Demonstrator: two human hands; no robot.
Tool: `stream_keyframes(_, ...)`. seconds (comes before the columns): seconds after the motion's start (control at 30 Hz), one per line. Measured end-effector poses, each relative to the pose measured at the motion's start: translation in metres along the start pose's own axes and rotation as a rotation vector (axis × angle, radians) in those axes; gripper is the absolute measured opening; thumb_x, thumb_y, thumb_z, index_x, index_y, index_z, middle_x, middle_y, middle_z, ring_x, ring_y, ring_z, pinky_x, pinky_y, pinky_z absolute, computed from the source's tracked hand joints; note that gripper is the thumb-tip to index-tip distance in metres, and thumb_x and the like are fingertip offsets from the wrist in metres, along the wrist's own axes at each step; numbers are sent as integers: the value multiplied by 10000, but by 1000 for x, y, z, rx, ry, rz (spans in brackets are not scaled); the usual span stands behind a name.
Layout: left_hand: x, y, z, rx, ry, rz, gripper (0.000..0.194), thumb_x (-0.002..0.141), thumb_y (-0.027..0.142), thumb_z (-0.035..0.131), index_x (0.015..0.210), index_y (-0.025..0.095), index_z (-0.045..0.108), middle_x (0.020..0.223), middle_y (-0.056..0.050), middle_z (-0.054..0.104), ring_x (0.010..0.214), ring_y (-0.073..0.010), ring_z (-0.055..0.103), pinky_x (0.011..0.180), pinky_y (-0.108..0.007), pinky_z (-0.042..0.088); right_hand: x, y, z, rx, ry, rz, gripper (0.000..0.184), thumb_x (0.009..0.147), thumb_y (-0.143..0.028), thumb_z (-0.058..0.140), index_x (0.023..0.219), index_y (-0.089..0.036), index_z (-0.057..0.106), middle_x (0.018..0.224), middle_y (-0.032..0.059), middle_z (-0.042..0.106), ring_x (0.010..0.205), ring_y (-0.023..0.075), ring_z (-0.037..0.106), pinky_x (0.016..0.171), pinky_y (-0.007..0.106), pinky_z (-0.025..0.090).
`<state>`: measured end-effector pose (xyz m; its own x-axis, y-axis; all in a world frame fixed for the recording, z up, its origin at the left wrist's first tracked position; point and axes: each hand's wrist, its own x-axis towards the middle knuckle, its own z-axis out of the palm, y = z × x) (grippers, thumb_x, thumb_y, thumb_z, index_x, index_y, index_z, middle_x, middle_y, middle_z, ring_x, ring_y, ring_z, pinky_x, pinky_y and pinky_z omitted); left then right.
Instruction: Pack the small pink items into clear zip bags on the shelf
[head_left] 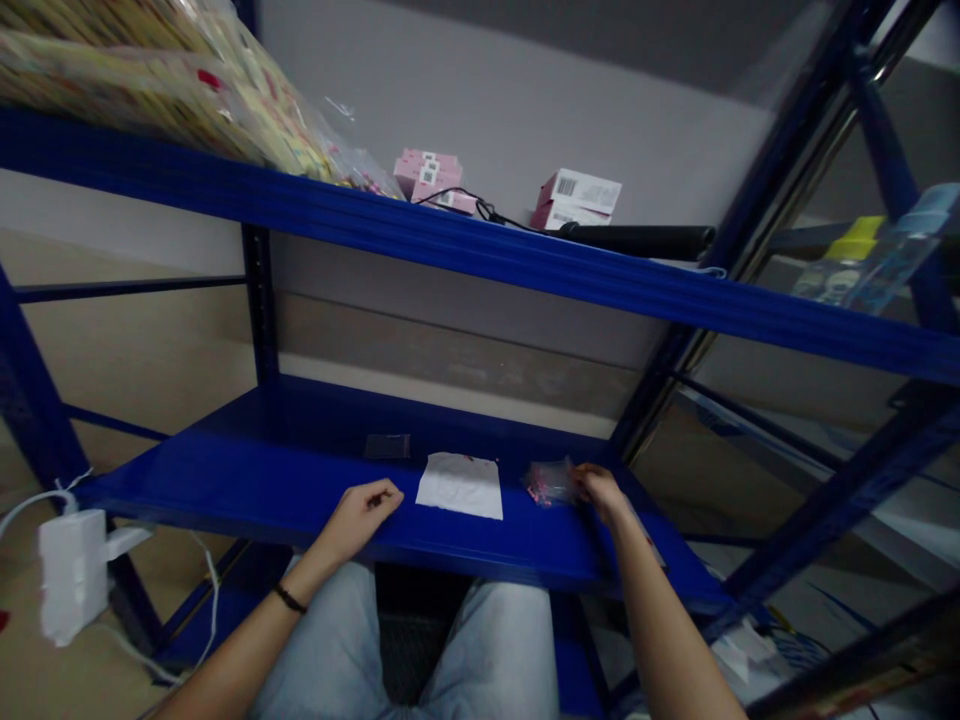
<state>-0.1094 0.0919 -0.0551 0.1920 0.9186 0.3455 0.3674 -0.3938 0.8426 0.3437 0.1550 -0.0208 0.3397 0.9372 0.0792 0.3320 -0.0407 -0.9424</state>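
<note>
Fingers [579, 477] of the right hand [602, 497] are drawn together at the edge of a small clear plastic bag [549, 483] and appear to pinch it. The bag lies on the lower blue steel shelf [300, 490], and small pink pieces [537, 486] are bunched inside it. The left hand [366, 518] rests on the front of the same shelf, its fingers [382, 492] loosely curled with nothing visible in their hold. A black wristband [289, 598] circles that wrist.

Between the hands lies a white paper sheet [459, 485], just beside the left hand and near the bag. Farther back is a small dark flat packet [387, 446]. Light denim knees [495, 650] show below the shelf edge.

On the shelf above, a large clear bag [187, 90] packed with flat printed packets slumps at the left end. Next along are stacked pink boxes [427, 175], a white barcoded box [577, 195], a black cable [480, 205] and a black cylindrical handle [637, 240]. A clear pouch with a yellow top [851, 262] shows at the right, its contents too blurred to tell. A white power adapter [71, 570] hangs outside the shelf's left upright.
</note>
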Motion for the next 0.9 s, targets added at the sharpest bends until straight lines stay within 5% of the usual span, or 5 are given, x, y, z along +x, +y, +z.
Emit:
stream_keyframes(0.2, 80, -37, -15, 351, 57, -42, 456, 814, 362, 578, 1220, 157, 612, 1123, -108, 679, 1036, -253, 637, 891, -337, 481, 8, 9, -17, -222, -108, 106, 247, 659, -414, 665, 724, -181, 613, 563, -6, 572, 503, 126, 506, 457, 218, 317)
stream_keyframes(0.43, 135, -68, -24, 544, -158, -109, 863, 476, 552, 820, 1236, 185, 644, 1432, -161, 507, 1359, -420, 371, 1092, -467, 321, 9, -12, -29, -842, 158, 23, 499, 808, -616, 521, 1083, -225, 665, 1029, 138, 705, 901, 295, 669, 728, 368, 479)
stream_keyframes(0.57, 146, -73, -29, 624, -294, -97, 854, 520, 657, 774, 1246, 225, 646, 1420, -142, 521, 1351, -411, 373, 1076, -475, 321, -10, -27, 8, -758, 152, -193, 403, 868, -467, 454, 1143, -232, 630, 1049, 102, 704, 945, 271, 665, 781, 358, 487)
stream_keyframes(0.77, 137, -67, -31, 561, -342, 67, 674, 636, 605, 752, 1199, 244, 668, 1268, -84, 634, 1219, -321, 514, 1028, -387, 376, -19, -21, 100, -545, -203, -633, 354, 902, -221, 404, 1172, -181, 630, 1082, 96, 691, 990, 213, 647, 880, 318, 486)
stream_keyframes(0.9, 128, -52, -16, 198, -238, 38, 573, 710, 551, 729, 1169, 215, 666, 1193, -79, 679, 1120, -273, 600, 966, -350, 436, 3, -9, 134, -713, -188, -556, 370, 877, -90, 420, 1160, -154, 649, 1131, 124, 655, 1037, 203, 626, 920, 292, 451)
